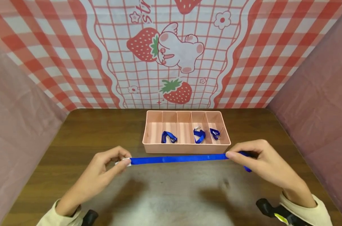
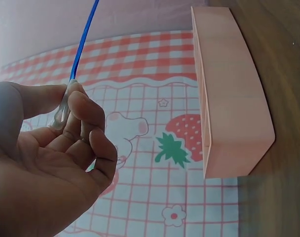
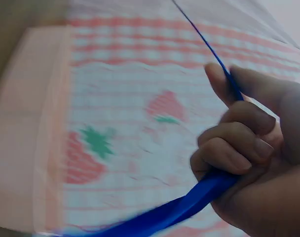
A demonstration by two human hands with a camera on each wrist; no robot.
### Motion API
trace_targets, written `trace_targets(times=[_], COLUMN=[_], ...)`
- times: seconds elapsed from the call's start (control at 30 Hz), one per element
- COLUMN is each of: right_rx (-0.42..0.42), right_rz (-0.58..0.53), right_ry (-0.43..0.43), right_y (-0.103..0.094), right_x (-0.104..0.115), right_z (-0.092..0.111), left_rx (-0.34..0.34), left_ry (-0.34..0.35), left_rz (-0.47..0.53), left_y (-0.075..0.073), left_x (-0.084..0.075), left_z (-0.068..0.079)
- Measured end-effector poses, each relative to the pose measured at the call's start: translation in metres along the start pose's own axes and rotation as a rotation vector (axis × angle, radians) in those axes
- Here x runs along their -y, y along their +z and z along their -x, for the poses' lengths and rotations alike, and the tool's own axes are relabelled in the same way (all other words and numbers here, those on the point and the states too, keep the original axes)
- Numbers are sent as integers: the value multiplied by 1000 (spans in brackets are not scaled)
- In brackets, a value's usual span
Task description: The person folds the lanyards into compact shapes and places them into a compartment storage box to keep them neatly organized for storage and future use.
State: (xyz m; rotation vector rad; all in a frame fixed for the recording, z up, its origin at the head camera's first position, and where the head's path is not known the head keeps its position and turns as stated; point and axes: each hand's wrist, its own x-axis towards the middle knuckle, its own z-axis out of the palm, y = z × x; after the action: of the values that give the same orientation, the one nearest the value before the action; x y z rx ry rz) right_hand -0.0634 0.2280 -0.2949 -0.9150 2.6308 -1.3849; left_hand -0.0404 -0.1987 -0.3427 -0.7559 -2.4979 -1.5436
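Note:
A blue lanyard [image 1: 179, 158] is stretched almost level between both hands, above the table and in front of the pink tray. My left hand [image 1: 103, 171] pinches its whitish plastic end clip [image 2: 61, 116] between thumb and fingers. At the other side my right hand [image 1: 268, 164] pinches the strap between thumb and forefinger. In the right wrist view, that hand's remaining fingers [image 3: 224, 153] curl round more of the strap, and a loose length hangs below them.
A pink divided tray [image 1: 187, 148] stands behind the strap. Bundled blue lanyards lie in its second compartment from the left [image 1: 169, 137], its fourth [image 1: 199, 136] and its rightmost [image 1: 215, 134]. A strawberry-print cloth [image 1: 182, 69] hangs behind the brown table [image 1: 103, 125], with pinkish cloth at both sides.

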Motion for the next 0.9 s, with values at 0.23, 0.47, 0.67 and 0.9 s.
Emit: trace_targets(times=[0.23,0.47,0.67,0.9], right_rx=[41,120,168,235], right_rz=[120,253,350,290], right_ry=[-7,-2,34,85], right_y=[-31,-44,-56,-72], right_x=[1,-13,-28,-50], right_z=[9,12,15,23], left_rx=[-18,-49,-44,-19], left_ry=[-18,-54,-58,-52], left_rz=[34,39,86,160], left_y=[-9,-23,-26,-23], left_x=[-1,3,0,-15], left_z=[-4,-4,-3,4])
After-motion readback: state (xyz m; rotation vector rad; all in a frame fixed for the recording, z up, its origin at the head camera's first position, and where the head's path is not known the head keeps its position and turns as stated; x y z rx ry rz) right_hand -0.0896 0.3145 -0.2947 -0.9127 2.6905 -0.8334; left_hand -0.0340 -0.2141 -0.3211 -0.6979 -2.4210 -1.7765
